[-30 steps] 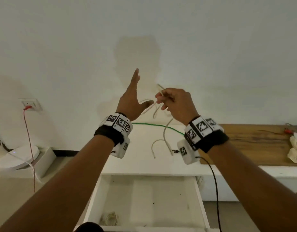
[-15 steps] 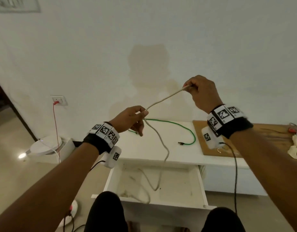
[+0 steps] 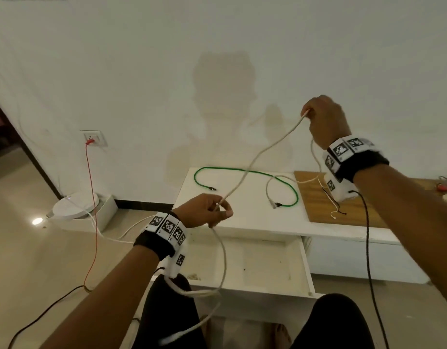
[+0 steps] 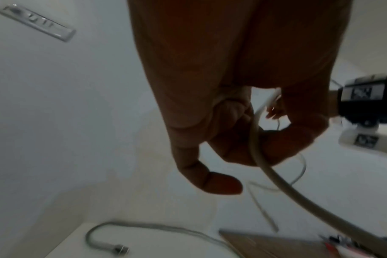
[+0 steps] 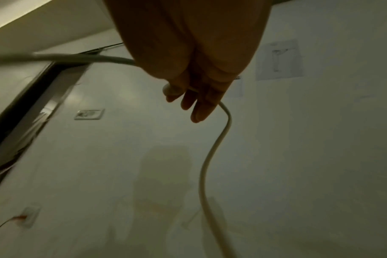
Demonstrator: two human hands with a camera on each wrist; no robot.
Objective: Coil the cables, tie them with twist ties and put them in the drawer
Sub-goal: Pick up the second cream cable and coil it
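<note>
The cabinet top (image 3: 242, 220) sits at centre with the drawer (image 3: 267, 263) open at its 6 o'clock. A cable (image 3: 245, 170) lies on it; a board (image 3: 315, 195) lies at 3 o'clock, a wall socket (image 3: 94, 138) at 10 o'clock.

Two hands: the left hand (image 3: 205, 210) and the right hand (image 3: 325, 122). One white cable (image 3: 257, 157), one green cable (image 3: 242, 170), one open drawer (image 3: 306, 270), one wooden board (image 3: 315, 197) at the worktop's (image 3: 242, 215) right edge.

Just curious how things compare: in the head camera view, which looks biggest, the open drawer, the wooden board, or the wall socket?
1. Open drawer: largest, though it is nearest the camera.
2. Wooden board: smaller, partly hidden by the right arm.
3. Wall socket: plainly smallest.
</note>
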